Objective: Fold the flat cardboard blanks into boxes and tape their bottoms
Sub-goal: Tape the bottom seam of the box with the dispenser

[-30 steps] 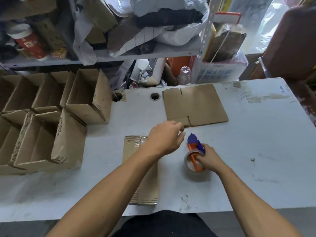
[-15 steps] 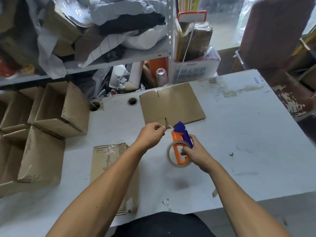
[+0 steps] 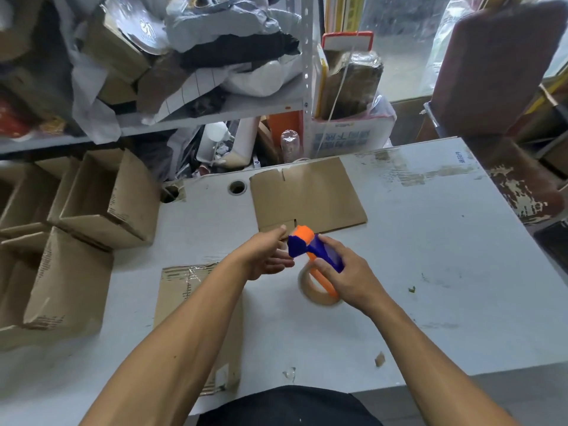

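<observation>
Finished boxes (image 3: pixel 101 204) are stacked at the left. The left hand (image 3: pixel 264 255) is loosely spread beside the tape dispenser (image 3: pixel 316 259), which is gripped by the right hand (image 3: pixel 344 278). Beyond, a light, stiff blank (image 3: pixel 307 198) lies flat, best lifted at an edge.

Table (image 3: pixel 430 241) fills the centre and right of frame. Flat cardboard blank (image 3: pixel 307 198) lies on it at upper centre, behind both hands. Two holes (image 3: pixel 237 187) in the tabletop sit just left of that blank. Tape dispenser (image 3: pixel 316 259) at frame centre, above the table, right hand (image 3: pixel 347 272) on its right, left hand (image 3: pixel 264 253) on its left. Second flat blank (image 3: pixel 184 290) lies lower left of centre, partly under the left forearm. Folded boxes (image 3: pixel 101 204) stand along the left edge. Shelf (image 3: pixel 215 115) spans the upper left, behind the table.
</observation>
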